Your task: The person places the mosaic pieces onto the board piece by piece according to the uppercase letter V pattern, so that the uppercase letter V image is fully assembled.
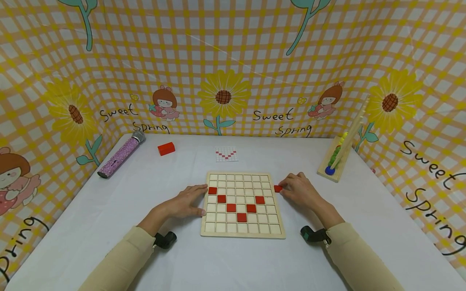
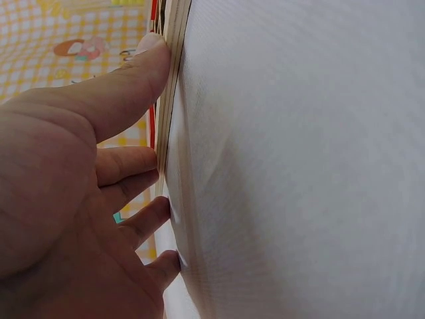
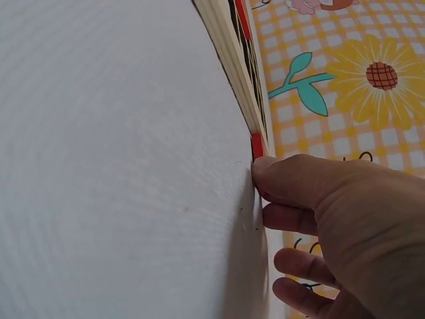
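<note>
A wooden grid board (image 1: 243, 235) lies flat in front of me, with several red square tiles in its cells in a V-like line. My left hand (image 1: 184, 201) touches the board's left edge with thumb and fingers spread; the left wrist view shows the thumb (image 2: 126, 86) against the board's side. Just off the board's right edge, my right hand (image 1: 301, 190) pinches a red square tile (image 1: 278, 188) between thumb and fingers. In the right wrist view that tile (image 3: 257, 146) is partly hidden by the thumb.
Behind the board lies a small printed card (image 1: 226, 154) with a red V pattern on a grid. A red block (image 1: 166, 148) and a glittery purple microphone (image 1: 120, 156) are at the back left. On the right stands a wooden bead toy (image 1: 335, 159). Patterned cloth surrounds the table.
</note>
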### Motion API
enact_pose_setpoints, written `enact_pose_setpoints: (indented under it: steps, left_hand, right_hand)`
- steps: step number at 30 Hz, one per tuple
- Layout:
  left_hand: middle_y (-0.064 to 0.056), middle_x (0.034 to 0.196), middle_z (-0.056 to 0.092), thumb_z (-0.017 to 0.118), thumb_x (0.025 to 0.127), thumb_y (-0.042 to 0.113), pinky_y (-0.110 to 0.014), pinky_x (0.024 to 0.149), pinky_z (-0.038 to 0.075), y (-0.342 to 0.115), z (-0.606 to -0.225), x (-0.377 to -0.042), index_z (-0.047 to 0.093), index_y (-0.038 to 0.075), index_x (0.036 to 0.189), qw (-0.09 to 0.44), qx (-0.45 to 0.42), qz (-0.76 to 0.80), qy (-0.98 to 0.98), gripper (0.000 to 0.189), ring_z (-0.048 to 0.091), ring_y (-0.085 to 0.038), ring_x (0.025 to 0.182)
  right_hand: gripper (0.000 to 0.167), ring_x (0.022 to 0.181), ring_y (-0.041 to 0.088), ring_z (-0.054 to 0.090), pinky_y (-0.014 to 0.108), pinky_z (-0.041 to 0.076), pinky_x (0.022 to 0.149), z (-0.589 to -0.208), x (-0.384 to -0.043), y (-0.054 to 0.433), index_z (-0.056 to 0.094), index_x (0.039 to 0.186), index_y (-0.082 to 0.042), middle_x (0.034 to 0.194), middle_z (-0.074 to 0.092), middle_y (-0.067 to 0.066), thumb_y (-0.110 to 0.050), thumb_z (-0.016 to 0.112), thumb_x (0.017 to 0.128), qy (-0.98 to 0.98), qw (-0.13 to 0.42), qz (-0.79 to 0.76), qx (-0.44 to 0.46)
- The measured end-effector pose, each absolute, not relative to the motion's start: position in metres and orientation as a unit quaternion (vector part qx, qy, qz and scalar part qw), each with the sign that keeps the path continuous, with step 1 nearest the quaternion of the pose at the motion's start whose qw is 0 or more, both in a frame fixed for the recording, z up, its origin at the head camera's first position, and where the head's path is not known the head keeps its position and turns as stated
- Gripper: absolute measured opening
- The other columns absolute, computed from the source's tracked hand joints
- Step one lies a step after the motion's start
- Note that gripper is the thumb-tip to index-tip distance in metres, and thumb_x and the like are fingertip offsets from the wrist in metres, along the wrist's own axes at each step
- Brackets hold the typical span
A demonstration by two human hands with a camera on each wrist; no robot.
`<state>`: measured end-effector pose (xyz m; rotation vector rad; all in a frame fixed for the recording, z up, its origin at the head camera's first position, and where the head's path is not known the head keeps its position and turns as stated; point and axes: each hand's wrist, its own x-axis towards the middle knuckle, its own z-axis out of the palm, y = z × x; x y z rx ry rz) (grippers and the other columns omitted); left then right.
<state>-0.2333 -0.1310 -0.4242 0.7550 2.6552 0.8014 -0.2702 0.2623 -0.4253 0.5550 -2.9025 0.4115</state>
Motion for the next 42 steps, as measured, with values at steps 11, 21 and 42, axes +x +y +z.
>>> enact_pose_setpoints:
  steps: [11, 21, 42]
  left_hand:
    - [-0.008, 0.156, 0.025, 0.071, 0.084, 0.029, -0.054, 0.115, 0.021, -0.131, -0.423, -0.231, 0.03, 0.008, 0.148, 0.135, 0.255, 0.276, 0.917, 0.078, 0.02, -0.032, 0.144]
    - [-0.008, 0.156, 0.026, 0.071, 0.084, 0.029, -0.054, 0.115, 0.021, -0.131, -0.422, -0.231, 0.03, 0.008, 0.148, 0.135, 0.254, 0.272, 0.918, 0.079, 0.02, -0.032, 0.144]
    - [-0.01, 0.155, 0.027, 0.07, 0.084, 0.03, -0.055, 0.114, 0.021, -0.131, -0.421, -0.232, 0.029, 0.006, 0.148, 0.133, 0.262, 0.277, 0.915, 0.079, 0.021, -0.033, 0.143]
  right_hand:
    - [0.024, 0.093, 0.026, 0.048, 0.039, 0.04, 0.075, -0.427, -0.268, 0.263, 0.072, 0.102, -0.006, 0.102, 0.067, 0.009, -0.018, 0.071, 0.081, -0.97, 0.078, 0.149, 0.173]
    - [0.025, 0.093, 0.025, 0.047, 0.036, 0.038, 0.075, -0.423, -0.263, 0.261, 0.072, 0.101, -0.007, 0.099, 0.066, 0.008, -0.021, 0.071, 0.082, -0.965, 0.096, 0.156, 0.189]
    - [0.024, 0.091, 0.022, 0.045, 0.033, 0.037, 0.075, -0.419, -0.253, 0.242, 0.072, 0.101, -0.008, 0.1, 0.066, 0.005, -0.022, 0.072, 0.082, -0.959, 0.103, 0.161, 0.21]
